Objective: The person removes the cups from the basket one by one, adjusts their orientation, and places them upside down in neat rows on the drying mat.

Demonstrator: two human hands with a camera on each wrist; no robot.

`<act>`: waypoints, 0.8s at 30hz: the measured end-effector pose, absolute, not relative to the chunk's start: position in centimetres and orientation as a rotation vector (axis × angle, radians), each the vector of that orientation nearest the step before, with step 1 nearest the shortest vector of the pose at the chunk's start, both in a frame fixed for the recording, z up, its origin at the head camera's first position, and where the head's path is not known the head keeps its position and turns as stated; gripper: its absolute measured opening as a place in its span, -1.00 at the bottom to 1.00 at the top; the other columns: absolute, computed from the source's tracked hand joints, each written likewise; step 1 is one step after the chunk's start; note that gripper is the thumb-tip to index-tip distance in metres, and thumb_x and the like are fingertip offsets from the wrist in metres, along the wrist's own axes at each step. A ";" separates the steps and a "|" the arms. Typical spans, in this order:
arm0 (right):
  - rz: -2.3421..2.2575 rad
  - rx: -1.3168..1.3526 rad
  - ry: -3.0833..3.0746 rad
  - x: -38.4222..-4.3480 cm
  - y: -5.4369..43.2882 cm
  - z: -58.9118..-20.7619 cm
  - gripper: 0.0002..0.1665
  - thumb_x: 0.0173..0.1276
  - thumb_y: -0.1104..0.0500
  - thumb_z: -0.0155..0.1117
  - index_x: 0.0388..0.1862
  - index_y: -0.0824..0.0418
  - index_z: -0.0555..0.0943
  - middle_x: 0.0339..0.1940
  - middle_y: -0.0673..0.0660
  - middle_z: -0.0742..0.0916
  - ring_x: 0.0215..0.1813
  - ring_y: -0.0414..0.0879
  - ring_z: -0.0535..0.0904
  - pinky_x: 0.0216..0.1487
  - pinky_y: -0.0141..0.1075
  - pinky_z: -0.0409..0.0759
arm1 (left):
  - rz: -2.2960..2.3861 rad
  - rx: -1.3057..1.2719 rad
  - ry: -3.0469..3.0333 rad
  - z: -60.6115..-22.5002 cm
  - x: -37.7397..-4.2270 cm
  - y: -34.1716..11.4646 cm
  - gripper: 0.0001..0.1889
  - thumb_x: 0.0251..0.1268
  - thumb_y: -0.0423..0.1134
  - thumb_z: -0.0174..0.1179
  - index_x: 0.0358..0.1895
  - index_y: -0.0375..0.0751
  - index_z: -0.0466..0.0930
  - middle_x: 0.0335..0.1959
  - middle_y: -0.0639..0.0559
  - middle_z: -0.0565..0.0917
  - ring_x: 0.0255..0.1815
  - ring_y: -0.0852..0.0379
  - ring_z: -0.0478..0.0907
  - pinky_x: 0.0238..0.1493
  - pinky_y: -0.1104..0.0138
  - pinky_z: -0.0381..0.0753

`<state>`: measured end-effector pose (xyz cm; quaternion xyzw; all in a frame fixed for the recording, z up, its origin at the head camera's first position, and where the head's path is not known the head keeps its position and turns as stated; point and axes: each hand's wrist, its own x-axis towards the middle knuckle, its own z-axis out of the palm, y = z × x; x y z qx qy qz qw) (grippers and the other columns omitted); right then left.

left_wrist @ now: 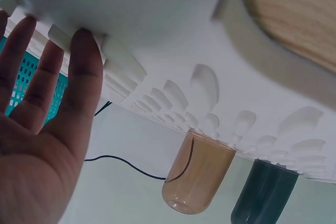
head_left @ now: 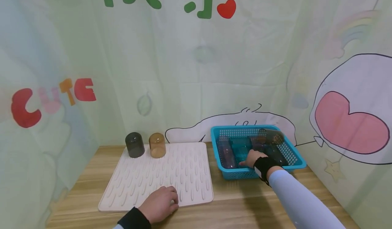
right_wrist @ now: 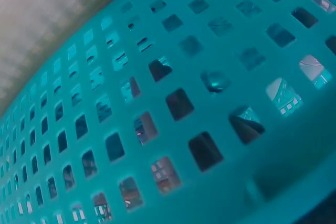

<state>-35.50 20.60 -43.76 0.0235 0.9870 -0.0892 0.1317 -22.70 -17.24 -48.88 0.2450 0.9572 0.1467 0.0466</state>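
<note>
My left hand (head_left: pixel 160 203) rests at the front edge of the white ridged mat (head_left: pixel 190 174). In the left wrist view its fingers (left_wrist: pixel 79 85) are loosely extended over the mat's edge and grip nothing. My right hand (head_left: pixel 251 159) reaches over the front rim of a blue-green plastic basket (head_left: pixel 242 175). It lies at the near end of a teal clear cup (head_left: pixel 240 145) inside; its fingertips are hidden, so a grip cannot be confirmed. The right wrist view shows only the perforated basket wall (right_wrist: pixel 152 98), with the hand out of sight.
A dark grey cup (head_left: pixel 134 145) and an amber cup (head_left: pixel 157 146) stand upside down at the mat's back left. Beside the teal cup lie a purplish cup (head_left: pixel 226 154), a dark cup (head_left: pixel 275 154) and a brownish cup (head_left: pixel 271 136). A printed curtain (head_left: pixel 196 69) hangs behind the wooden table (head_left: pixel 81 195).
</note>
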 end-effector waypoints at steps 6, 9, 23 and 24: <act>-0.351 0.107 2.881 -35.2 20.6 -43.7 0.05 0.36 -0.13 0.39 0.48 0.56 0.19 0.37 0.52 0.52 0.36 0.39 0.49 0.35 0.24 0.48 | 0.458 0.737 2.918 -48.8 -22.7 -17.1 -0.92 0.25 -0.13 0.39 -0.38 0.06 0.71 -0.28 0.20 0.61 -0.33 0.25 0.42 -0.25 0.29 0.54; -0.383 0.109 2.897 -35.2 20.7 -43.8 0.06 0.34 -0.11 0.40 0.49 0.54 0.17 0.35 0.51 0.54 0.33 0.38 0.51 0.34 0.25 0.49 | 0.462 0.736 2.919 -48.8 -22.7 -17.1 -0.92 0.25 -0.13 0.39 -0.38 0.06 0.71 -0.28 0.21 0.61 -0.32 0.25 0.42 -0.25 0.29 0.53; -0.484 0.053 2.959 -34.9 21.9 -43.2 0.14 0.36 -0.13 0.33 0.56 0.52 0.00 0.29 0.52 0.57 0.27 0.39 0.56 0.25 0.24 0.54 | 0.464 0.719 2.920 -49.1 -22.8 -17.0 -0.90 0.26 -0.11 0.38 -0.39 0.07 0.69 -0.27 0.21 0.61 -0.34 0.27 0.41 -0.27 0.30 0.52; -0.486 0.050 2.961 -34.8 21.9 -43.0 0.14 0.36 -0.13 0.32 0.56 0.52 0.00 0.30 0.53 0.57 0.27 0.40 0.56 0.25 0.24 0.54 | 0.466 0.721 2.919 -49.1 -22.8 -17.1 -0.90 0.26 -0.11 0.38 -0.40 0.07 0.69 -0.27 0.21 0.61 -0.34 0.27 0.41 -0.28 0.30 0.52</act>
